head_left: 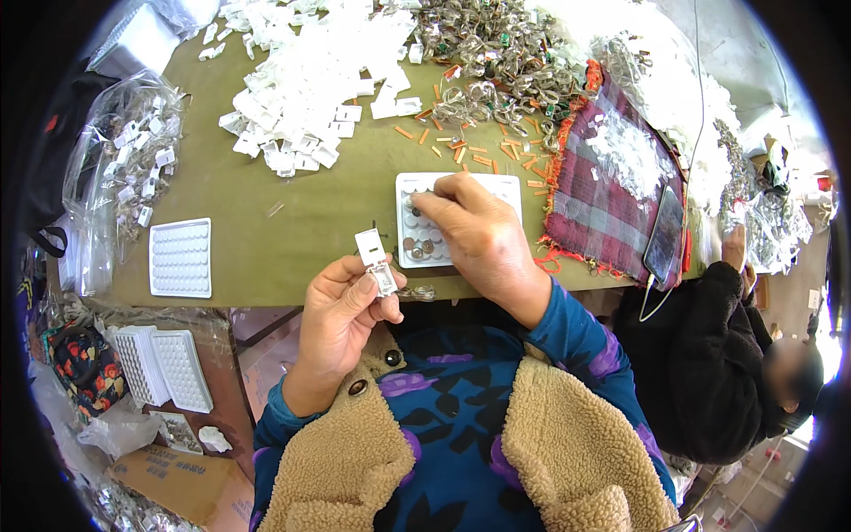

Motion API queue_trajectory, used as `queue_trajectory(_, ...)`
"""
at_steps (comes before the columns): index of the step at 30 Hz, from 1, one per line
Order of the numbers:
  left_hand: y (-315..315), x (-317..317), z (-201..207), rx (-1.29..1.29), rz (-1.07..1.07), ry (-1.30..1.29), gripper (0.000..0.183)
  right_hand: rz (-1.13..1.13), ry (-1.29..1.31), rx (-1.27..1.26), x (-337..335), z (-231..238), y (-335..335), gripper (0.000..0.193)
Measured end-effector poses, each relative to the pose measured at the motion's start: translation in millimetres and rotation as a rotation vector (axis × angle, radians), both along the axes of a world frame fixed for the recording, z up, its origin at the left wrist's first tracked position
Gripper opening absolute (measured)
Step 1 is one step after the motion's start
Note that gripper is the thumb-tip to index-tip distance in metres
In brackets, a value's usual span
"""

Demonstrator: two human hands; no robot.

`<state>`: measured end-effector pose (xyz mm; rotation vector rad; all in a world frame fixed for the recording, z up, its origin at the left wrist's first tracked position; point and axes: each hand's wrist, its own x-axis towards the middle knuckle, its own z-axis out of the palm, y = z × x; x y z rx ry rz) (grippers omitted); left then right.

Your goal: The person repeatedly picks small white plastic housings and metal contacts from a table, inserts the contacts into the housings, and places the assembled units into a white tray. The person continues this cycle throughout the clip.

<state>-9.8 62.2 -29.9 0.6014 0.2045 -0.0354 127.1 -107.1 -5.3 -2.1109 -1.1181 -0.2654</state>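
Observation:
My left hand (pixel 341 315) pinches a small white plastic case (pixel 376 263) by its lower end, in front of my chest. The case stands tilted up, with a rectangular opening in its upper part and a hollow in its lower part. Over a white tray with round pockets (pixel 505 184) hangs my right hand (pixel 483 235). Its fingers are bent together at the tray's left side, and I cannot make out what lies between the tips. Several dark round button cells (pixel 418 248) sit in the tray's near pockets, partly hidden by the hand.
Beyond the tray lie a heap of white plastic cases (pixel 306 97), a pile of wired parts (pixel 483 53) and scattered orange strips (pixel 479 160). A plaid cloth (pixel 567 213) bears a phone (pixel 663 235) at the right. Another white tray (pixel 181 259) lies left. A person (pixel 709 363) sits at the right.

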Motion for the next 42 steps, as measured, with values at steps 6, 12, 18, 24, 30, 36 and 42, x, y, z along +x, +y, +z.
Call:
queue_trajectory(6, -1.9, -3.8, 1.0, 0.047, 0.008, 0.018, 0.030, 0.067, -0.126, -0.100, -1.9, 0.2, 2.3, 0.029)
queue_trajectory(12, -9.7, -8.2, -0.7, -0.072, -0.010, 0.014, 0.026, 0.063, 0.210, 0.157, -23.4, 14.2, -7.0, 0.015)
queue_trajectory(18, -28.6, -11.1, 3.8, 0.028, -0.017, 0.012, 0.025, 0.108, 0.233, 0.194, -66.8, 26.1, -18.2, 0.022)
queue_trajectory(24, -37.6, -13.3, 8.0, -0.001, -0.034, 0.036, 0.022, 0.174, 0.272, 0.225, -71.7, 31.1, -26.3, 0.031)
queue_trajectory(30, -34.1, -13.4, 7.3, -0.093, -0.056, -0.012, 0.024, 0.058, 0.344, 0.337, -70.8, 35.5, -23.5, 0.033)
queue_trajectory(36, -31.4, -13.8, 8.3, 0.114, 0.008, 0.053, 0.022, 0.226, -0.194, 0.309, -62.1, 10.9, -7.9, 0.040)
queue_trajectory(42, -15.9, -11.1, 10.5, 0.246, 0.092, 0.143, 0.023, -0.179, 0.159, 0.221, -54.1, 1.3, -16.5, 0.028)
